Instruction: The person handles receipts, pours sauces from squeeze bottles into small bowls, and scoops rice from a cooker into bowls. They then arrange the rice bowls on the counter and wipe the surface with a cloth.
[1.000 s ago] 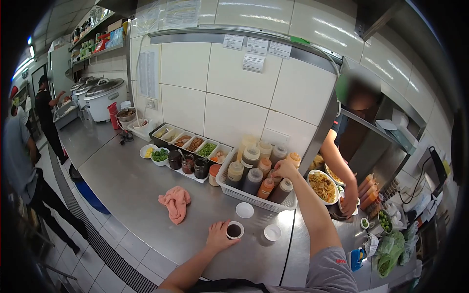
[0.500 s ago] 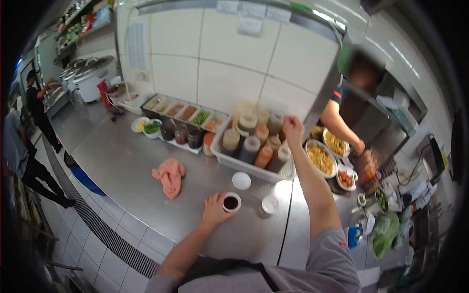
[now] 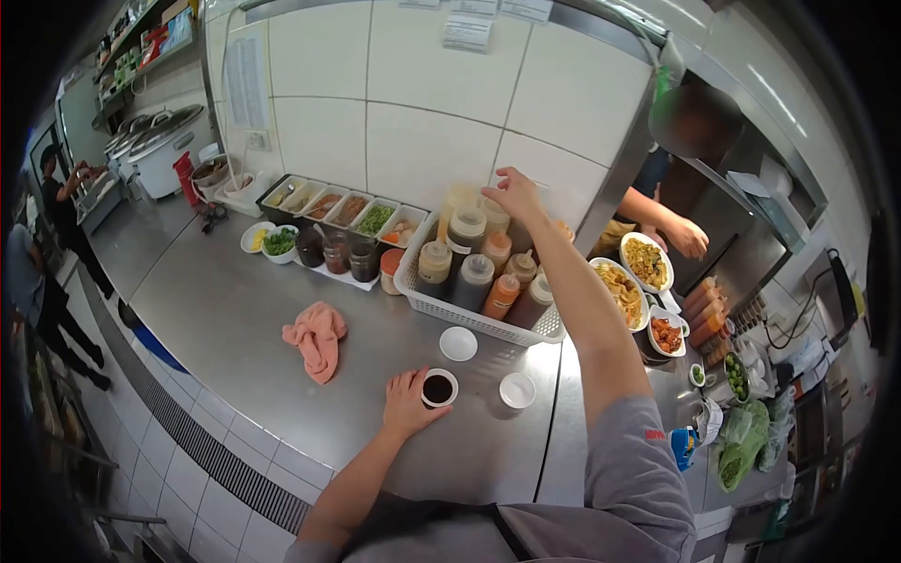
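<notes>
My left hand [image 3: 409, 403] is curled round a small white cup [image 3: 455, 386] of dark liquid, which stands on the steel counter. My right hand [image 3: 516, 195] is raised over the back of a white plastic basket [image 3: 419, 298] full of squeeze bottles. Its thumb and forefinger are apart, and I see nothing between them. Bottles with dark sauce [image 3: 471, 283] and orange sauce [image 3: 501, 296] stand below that hand; my forearm hides part of the basket's right side. Two small white dishes, one behind the cup [image 3: 458, 343] and one to its right [image 3: 517, 390], lie near my left hand.
A pink cloth [image 3: 315, 342] lies left of the cup. Behind it are sauce jars [image 3: 336, 253] and a topping tray [image 3: 376, 220]. At right, another person's hand [image 3: 686, 236] is above bowls of food [image 3: 646, 262]. Two people stand far left.
My right hand has moved left over the basket, and its fingers have come apart. The other person's hand has lifted from near the orange bottles. My left hand stays at the cup.
</notes>
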`<action>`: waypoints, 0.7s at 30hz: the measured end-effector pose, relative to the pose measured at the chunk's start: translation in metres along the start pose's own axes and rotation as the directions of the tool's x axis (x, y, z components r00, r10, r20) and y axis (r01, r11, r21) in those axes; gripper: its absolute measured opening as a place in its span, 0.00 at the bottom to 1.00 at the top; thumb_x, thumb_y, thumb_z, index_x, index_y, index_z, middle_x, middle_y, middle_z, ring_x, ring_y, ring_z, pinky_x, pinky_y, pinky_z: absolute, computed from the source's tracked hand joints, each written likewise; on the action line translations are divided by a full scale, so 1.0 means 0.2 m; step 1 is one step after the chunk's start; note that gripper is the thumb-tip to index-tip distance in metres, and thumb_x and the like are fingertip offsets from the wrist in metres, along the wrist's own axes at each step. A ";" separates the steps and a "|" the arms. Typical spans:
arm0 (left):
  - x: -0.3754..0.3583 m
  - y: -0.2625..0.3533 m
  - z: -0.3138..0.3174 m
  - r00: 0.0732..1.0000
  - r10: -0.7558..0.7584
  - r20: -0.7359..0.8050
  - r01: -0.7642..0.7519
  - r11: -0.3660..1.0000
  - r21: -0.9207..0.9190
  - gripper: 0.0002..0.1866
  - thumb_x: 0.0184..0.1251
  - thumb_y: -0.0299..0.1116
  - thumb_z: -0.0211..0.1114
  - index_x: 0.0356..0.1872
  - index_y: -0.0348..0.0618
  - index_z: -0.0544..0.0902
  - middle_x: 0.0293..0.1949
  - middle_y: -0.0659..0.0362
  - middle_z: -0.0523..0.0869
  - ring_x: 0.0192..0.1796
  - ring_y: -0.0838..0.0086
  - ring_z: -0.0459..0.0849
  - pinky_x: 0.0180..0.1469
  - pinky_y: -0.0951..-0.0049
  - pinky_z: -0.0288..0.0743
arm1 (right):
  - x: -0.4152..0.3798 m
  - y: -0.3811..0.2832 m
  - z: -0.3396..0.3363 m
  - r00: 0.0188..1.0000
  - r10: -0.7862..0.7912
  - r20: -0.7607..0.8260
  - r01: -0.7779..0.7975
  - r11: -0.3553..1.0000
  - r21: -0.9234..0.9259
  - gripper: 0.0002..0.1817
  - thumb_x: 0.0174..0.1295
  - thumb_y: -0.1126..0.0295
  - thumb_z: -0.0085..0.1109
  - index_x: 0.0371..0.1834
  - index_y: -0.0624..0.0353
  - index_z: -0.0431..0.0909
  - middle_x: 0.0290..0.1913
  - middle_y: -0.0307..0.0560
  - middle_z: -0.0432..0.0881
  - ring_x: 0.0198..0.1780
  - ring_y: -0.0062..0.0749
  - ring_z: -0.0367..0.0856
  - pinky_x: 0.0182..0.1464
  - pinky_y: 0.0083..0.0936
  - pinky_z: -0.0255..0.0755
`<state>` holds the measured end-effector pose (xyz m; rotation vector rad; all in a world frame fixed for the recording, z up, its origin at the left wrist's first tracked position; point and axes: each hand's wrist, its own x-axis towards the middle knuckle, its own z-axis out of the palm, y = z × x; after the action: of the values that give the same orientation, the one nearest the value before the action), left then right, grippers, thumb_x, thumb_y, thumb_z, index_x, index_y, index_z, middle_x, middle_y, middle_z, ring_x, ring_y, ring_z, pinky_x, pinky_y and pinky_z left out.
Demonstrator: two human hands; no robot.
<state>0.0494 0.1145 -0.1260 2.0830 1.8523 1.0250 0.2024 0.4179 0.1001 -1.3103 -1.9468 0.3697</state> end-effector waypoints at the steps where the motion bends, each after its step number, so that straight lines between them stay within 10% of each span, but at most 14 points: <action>1: 0.00 0.00 0.00 1.000 0.000 0.017 0.000 1.000 -0.002 0.43 0.35 0.54 0.72 0.55 0.40 0.70 0.45 0.55 0.72 0.50 0.62 0.69 0.57 0.61 0.57 | 0.05 -0.02 0.06 0.998 -0.021 0.052 0.028 0.991 -0.133 0.31 0.44 0.54 0.62 0.49 0.64 0.72 0.44 0.55 0.79 0.44 0.43 0.78 0.46 0.32 0.72; 7: 0.01 -0.03 0.01 1.000 0.006 -0.005 -0.006 1.000 -0.021 0.44 0.34 0.55 0.72 0.55 0.41 0.70 0.44 0.55 0.72 0.49 0.62 0.70 0.54 0.61 0.60 | 0.34 0.11 0.12 0.959 0.073 0.275 0.026 0.940 -0.340 0.38 0.40 0.52 0.64 0.55 0.63 0.68 0.46 0.56 0.77 0.47 0.45 0.76 0.49 0.31 0.70; 10: 0.00 -0.03 0.01 1.000 0.003 -0.006 -0.003 1.000 -0.026 0.43 0.34 0.54 0.72 0.54 0.40 0.70 0.45 0.55 0.72 0.49 0.62 0.69 0.54 0.61 0.60 | 0.31 0.12 0.01 0.646 0.208 0.735 0.011 0.960 -0.281 0.40 0.37 0.54 0.66 0.56 0.61 0.67 0.51 0.57 0.74 0.52 0.47 0.73 0.53 0.30 0.68; 12: 0.01 -0.03 0.01 1.000 0.006 -0.006 -0.006 1.000 -0.019 0.43 0.34 0.54 0.72 0.54 0.40 0.70 0.45 0.55 0.71 0.50 0.62 0.69 0.55 0.60 0.59 | 0.23 0.13 0.01 0.764 0.090 0.639 0.264 0.860 -0.436 0.42 0.34 0.54 0.69 0.57 0.59 0.66 0.52 0.57 0.73 0.54 0.45 0.72 0.54 0.30 0.66; 21: 0.01 -0.03 0.01 1.000 0.019 -0.005 -0.019 1.000 -0.019 0.43 0.33 0.53 0.72 0.55 0.41 0.70 0.44 0.54 0.72 0.49 0.62 0.69 0.55 0.60 0.58 | 0.12 -0.08 -0.20 0.991 0.050 0.123 -0.017 0.968 -0.251 0.49 0.29 0.52 0.73 0.58 0.56 0.59 0.41 0.55 0.78 0.48 0.47 0.75 0.53 0.35 0.67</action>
<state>0.0458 0.1187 -0.1287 2.0925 1.8210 1.0490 0.2160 0.4259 0.1470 -1.5128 -2.1347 0.2351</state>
